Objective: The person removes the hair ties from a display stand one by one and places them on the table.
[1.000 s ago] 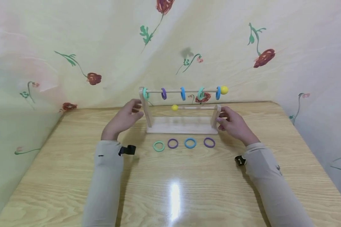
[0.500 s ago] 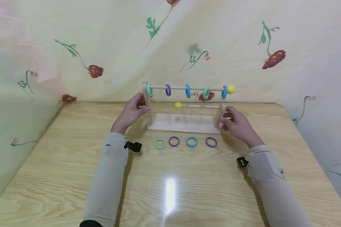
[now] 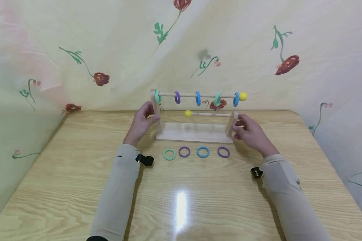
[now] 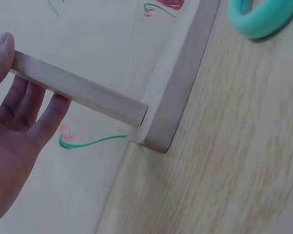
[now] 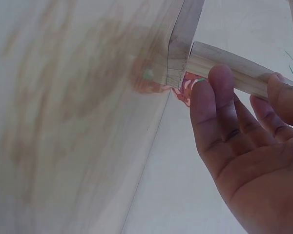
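A wooden ring stand [image 3: 194, 132] has a tall left upright and a shorter right one. My left hand [image 3: 142, 122] grips the tall upright [image 4: 80, 87], thumb on one side and fingers on the other. At the short upright [image 5: 234, 70], my right hand [image 3: 251, 131] pinches the wood between thumb and fingers. The upper rod [image 3: 187, 95] carries several rings in green, purple and blue, with a yellow ball [image 3: 243, 96] at its right end. A lower rod [image 3: 211, 114] bears no rings and ends in a yellow ball [image 3: 188, 113] on the left.
In front of the stand lie a green ring [image 3: 169, 154], a purple ring [image 3: 184, 152], a blue ring [image 3: 203, 152] and another purple ring [image 3: 223, 152] in a row on the wooden table [image 3: 217, 197]. A flowered cloth [image 3: 126, 60] hangs behind the table.
My left hand has moved right and taken hold of the stand's tall upright. The right hand stays on the short upright. The whole view has shifted slightly.
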`<state>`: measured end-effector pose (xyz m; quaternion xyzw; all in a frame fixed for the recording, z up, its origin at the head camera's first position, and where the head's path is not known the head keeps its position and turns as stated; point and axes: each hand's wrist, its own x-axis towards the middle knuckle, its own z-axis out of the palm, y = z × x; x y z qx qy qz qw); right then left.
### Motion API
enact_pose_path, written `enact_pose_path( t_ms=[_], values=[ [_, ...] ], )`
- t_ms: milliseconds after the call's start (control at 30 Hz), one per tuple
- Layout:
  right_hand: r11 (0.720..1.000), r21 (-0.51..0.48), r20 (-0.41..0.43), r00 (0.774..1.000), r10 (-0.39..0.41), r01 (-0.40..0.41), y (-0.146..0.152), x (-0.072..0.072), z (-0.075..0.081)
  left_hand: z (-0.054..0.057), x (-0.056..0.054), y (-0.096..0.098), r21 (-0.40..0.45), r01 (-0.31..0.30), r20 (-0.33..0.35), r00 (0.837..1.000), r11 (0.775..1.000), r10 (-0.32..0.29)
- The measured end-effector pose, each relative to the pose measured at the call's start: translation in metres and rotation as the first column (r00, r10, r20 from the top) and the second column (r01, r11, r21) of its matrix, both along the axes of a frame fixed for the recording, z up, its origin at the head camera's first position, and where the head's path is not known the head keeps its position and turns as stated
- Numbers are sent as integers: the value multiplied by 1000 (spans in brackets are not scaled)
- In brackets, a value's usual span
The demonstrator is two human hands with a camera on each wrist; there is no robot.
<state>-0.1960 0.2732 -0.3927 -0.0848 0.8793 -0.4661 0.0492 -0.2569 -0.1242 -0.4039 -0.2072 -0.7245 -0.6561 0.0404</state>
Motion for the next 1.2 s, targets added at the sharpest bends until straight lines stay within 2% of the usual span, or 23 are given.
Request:
enact_pose_path(
  t_ms=[233, 400, 567, 667, 900, 1200],
  values=[
    [1000, 14, -5, 1000, 9, -9, 0, -2, 1, 0, 0, 0, -14, -19, -13, 1000, 1000, 19],
    [1000, 15, -19, 1000, 10, -9, 9, 0, 10, 0, 0, 1, -17, -19, 6, 1000, 1000, 20],
    [995, -103, -27, 1000, -7, 5, 17, 5, 26, 0, 0, 1, -31, -23, 14, 1000, 999, 24],
    [980, -199, -33, 999, -4, -3, 16, 5, 35, 0, 0, 0, -36, -19, 15, 1000, 999, 19],
    [944, -328, -76, 997, 5, -29, 5, -1, 50, 1, 1, 0, -51, -17, 28, 999, 999, 18],
    [887, -452, -120, 992, 49, -99, -10, -18, 53, 5, 2, 0, -105, -31, 48, 998, 994, 36]
  ],
)
